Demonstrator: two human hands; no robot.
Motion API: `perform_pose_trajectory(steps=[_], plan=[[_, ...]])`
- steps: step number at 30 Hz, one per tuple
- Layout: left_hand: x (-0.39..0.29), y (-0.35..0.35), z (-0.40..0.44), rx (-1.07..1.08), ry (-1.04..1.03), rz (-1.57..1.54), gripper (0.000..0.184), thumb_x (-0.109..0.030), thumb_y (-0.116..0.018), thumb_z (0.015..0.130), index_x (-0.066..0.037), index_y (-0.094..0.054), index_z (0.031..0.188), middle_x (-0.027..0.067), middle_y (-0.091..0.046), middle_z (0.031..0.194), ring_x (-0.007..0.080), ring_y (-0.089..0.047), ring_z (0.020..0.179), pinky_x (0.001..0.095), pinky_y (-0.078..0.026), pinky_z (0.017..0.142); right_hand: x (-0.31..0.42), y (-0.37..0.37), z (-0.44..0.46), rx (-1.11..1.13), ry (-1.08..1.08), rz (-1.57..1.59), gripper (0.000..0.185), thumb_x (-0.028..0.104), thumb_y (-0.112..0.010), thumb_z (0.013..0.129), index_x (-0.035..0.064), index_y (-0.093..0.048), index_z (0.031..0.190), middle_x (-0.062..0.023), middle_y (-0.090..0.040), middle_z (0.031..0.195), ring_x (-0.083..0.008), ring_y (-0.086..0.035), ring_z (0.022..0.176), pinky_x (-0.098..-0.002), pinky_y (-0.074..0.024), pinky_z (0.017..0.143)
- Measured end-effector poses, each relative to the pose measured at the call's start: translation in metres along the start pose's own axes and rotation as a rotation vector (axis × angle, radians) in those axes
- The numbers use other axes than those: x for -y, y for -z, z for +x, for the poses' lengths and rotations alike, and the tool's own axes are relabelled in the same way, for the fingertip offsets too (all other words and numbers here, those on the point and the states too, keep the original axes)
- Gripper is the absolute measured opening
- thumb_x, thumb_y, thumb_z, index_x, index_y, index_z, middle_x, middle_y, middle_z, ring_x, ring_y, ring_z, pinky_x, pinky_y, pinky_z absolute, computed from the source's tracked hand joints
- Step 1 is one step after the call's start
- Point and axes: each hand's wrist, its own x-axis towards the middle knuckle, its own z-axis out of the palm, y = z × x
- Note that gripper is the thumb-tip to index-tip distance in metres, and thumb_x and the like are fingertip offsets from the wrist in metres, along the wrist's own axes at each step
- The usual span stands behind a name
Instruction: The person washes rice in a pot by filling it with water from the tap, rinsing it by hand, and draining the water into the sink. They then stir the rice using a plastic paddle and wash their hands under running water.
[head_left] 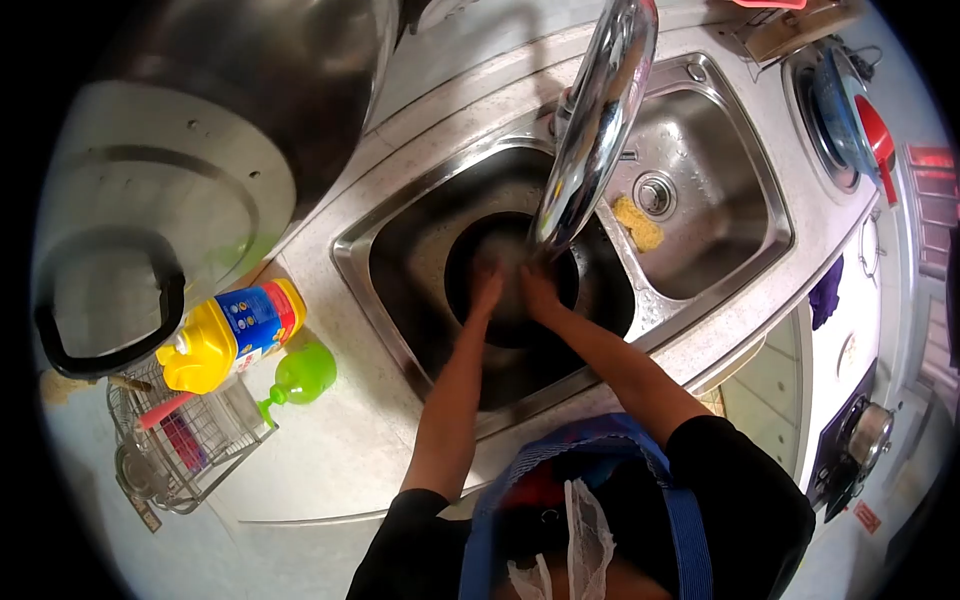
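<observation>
Both of my hands reach down into a dark round vessel, a pan or bowl, standing in the left basin of a steel double sink. My left hand is at its middle left, and my right hand is just to the right, under the mouth of the chrome faucet. Blur and shadow hide the fingers of both hands, so their grip does not show. Any water or object between them cannot be made out. The hands are a little apart.
A yellow sponge lies in the right basin by the drain. On the left counter are a yellow jug, a green bottle and a wire rack. A large steel pot looms upper left. A stove with a pot stands right.
</observation>
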Motion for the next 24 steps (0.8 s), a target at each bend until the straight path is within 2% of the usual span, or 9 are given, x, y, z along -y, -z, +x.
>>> perform_pose_trajectory(steps=[2, 6, 8, 9, 11, 15, 18, 20, 24], plan=[[-0.009, -0.016, -0.018, -0.109, 0.427, -0.65, 0.051, -0.044, -0.038, 0.086, -0.008, -0.041, 0.122, 0.008, -0.044, 0.123, 0.0273, -0.042, 0.11, 0.0358, -0.033, 0.091, 0.013, -0.01, -0.004, 0.079, -0.244, 0.227, 0.039, 0.015, -0.045, 0.079, 0.0055, -0.038, 0.116, -0.0187, -0.037, 0.123, -0.0377, -0.051, 0.095, -0.0433, -0.0412, 0.082], [-0.015, -0.016, -0.029, -0.033, 0.485, -1.248, 0.049, -0.045, -0.036, 0.086, -0.009, -0.043, 0.118, 0.0071, -0.048, 0.117, 0.0274, -0.045, 0.104, 0.0391, -0.035, 0.089, 0.024, -0.019, 0.003, 0.115, -0.197, 0.377, 0.04, 0.026, -0.042, 0.082, 0.0051, -0.04, 0.116, -0.0188, -0.042, 0.118, -0.037, -0.051, 0.094, -0.0437, -0.0405, 0.082], [0.0, -0.019, -0.027, -0.027, 0.547, -1.557, 0.049, -0.04, -0.042, 0.085, -0.008, -0.039, 0.122, 0.0105, -0.043, 0.123, 0.0258, -0.041, 0.111, 0.0389, -0.034, 0.092, 0.041, 0.005, -0.007, 0.27, -0.16, 0.827, 0.047, 0.037, -0.038, 0.083, 0.0026, -0.044, 0.114, -0.0195, -0.047, 0.114, -0.0351, -0.047, 0.101, -0.044, -0.0354, 0.087], [0.014, -0.024, -0.024, -0.026, 0.547, -1.555, 0.049, -0.04, -0.042, 0.085, -0.008, -0.039, 0.122, 0.0105, -0.043, 0.123, 0.0258, -0.041, 0.111, 0.0389, -0.034, 0.092, 0.048, -0.001, -0.009, 0.269, -0.161, 0.829, 0.047, 0.037, -0.038, 0.083, 0.0026, -0.044, 0.114, -0.0195, -0.047, 0.114, -0.0351, -0.047, 0.101, -0.044, -0.0354, 0.087], [0.041, -0.035, -0.022, 0.06, 0.141, -1.785, 0.042, -0.042, -0.04, 0.086, -0.008, -0.046, 0.111, 0.0093, -0.051, 0.107, 0.0265, -0.046, 0.101, 0.0422, -0.038, 0.085, 0.066, -0.021, -0.012, -0.191, -0.002, 0.854, 0.052, 0.043, -0.034, 0.084, 0.0, -0.049, 0.109, -0.0196, -0.05, 0.11, -0.0341, -0.043, 0.105, -0.0444, -0.0302, 0.09], [-0.003, -0.017, -0.05, 0.183, 0.095, -1.777, 0.042, -0.041, -0.042, 0.084, -0.011, -0.046, 0.113, 0.0105, -0.05, 0.108, 0.0273, -0.045, 0.101, 0.0442, -0.036, 0.087, 0.076, 0.012, 0.017, -0.215, -0.058, 0.577, 0.036, 0.029, -0.042, 0.084, 0.004, -0.054, 0.106, -0.0126, -0.051, 0.113, -0.0259, -0.044, 0.107, -0.0363, -0.0323, 0.089], [-0.014, -0.019, -0.064, 0.278, 0.182, -1.88, 0.052, -0.044, -0.042, 0.082, -0.011, -0.039, 0.123, 0.01, -0.042, 0.123, 0.0263, -0.041, 0.112, 0.0438, -0.033, 0.093, 0.049, -0.003, 0.058, -0.305, 0.472, -0.108, 0.029, 0.023, -0.047, 0.079, 0.0065, -0.059, 0.099, -0.0102, -0.053, 0.109, -0.0229, -0.047, 0.103, -0.035, -0.0341, 0.087], [-0.021, -0.019, -0.069, 0.458, 0.244, -1.958, 0.054, -0.047, -0.038, 0.081, -0.014, -0.039, 0.123, 0.0094, -0.044, 0.122, 0.0265, -0.041, 0.113, 0.0483, -0.033, 0.093, 0.03, -0.004, 0.069, 0.021, 0.466, -0.46, 0.026, 0.02, -0.049, 0.074, 0.01, -0.061, 0.095, -0.0094, -0.055, 0.103, -0.022, -0.049, 0.098, -0.0337, -0.0349, 0.087], [-0.003, -0.03, -0.053, 0.412, 0.225, -1.921, 0.056, -0.05, -0.034, 0.081, -0.013, -0.039, 0.123, 0.0093, -0.044, 0.122, 0.0276, -0.04, 0.114, 0.0492, -0.033, 0.093, -0.007, -0.011, 0.053, -0.329, 0.539, 0.055, 0.025, 0.017, -0.051, 0.074, 0.005, -0.061, 0.092, -0.0139, -0.061, 0.09, -0.0308, -0.057, 0.081, -0.0387, -0.0446, 0.071]])
